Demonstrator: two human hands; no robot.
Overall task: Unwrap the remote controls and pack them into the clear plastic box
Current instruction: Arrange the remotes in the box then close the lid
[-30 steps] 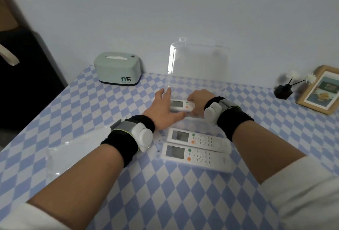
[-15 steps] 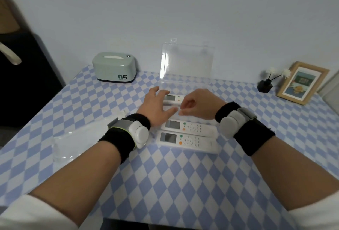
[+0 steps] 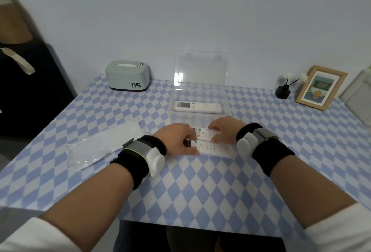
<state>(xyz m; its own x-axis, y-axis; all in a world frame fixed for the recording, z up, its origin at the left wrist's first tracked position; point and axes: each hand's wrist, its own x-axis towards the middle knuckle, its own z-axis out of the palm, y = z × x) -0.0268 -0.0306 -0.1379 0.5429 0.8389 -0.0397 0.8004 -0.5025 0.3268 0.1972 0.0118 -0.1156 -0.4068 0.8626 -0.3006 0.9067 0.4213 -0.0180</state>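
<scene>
The clear plastic box (image 3: pixel 227 109) stands open at the table's middle, its lid (image 3: pixel 200 71) upright against the wall. One white remote (image 3: pixel 197 107) lies flat inside it. Two more white remotes lie side by side just in front of the box: the far remote (image 3: pixel 205 132) and the near remote (image 3: pixel 208 148). My left hand (image 3: pixel 177 139) covers their left ends, fingers curled on them. My right hand (image 3: pixel 223 129) rests on their right ends, fingers bent down over the far one. Both remotes lie on the table.
Empty clear wrappers (image 3: pixel 100 145) lie left of my left wrist. A green tissue box (image 3: pixel 128 77) stands at the back left. At the back right are a small black vase (image 3: pixel 283 91) and a picture frame (image 3: pixel 319 87). The table's front edge (image 3: pixel 200 224) is close to me.
Both hands left the remote in the box and came back toward me onto the two remotes in front of it. The view pulled back.
</scene>
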